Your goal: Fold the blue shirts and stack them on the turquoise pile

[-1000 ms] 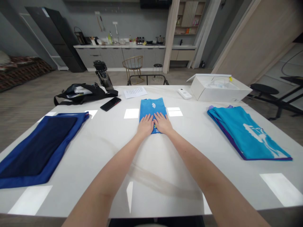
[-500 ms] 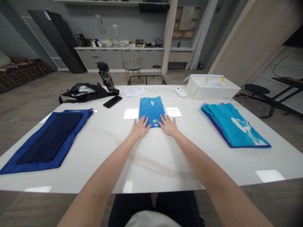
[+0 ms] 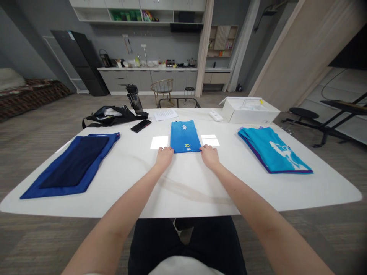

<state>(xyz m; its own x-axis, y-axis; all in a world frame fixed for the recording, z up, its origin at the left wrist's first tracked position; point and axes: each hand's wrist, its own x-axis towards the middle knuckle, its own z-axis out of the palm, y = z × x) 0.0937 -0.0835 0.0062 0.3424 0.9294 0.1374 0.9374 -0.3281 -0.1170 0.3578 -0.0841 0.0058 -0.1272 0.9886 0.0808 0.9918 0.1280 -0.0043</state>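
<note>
A folded bright-blue shirt with a white logo lies in the middle of the white table. My left hand rests at its near left corner, fingers curled in against the edge. At the near right corner, my right hand is curled on the fabric in the same way. Both forearms stretch out over the table's near half. Whether the fingertips pinch the cloth or only press on it is hard to see.
A dark blue garment lies flat on the left and a turquoise garment on the right. At the far side are a black bag, a bottle, a phone, a paper sheet, a white remote and an open white box.
My hands have slid apart from the middle of the shirt's near end to its two near corners, and the fingers have curled. The view has pulled back from the table.
</note>
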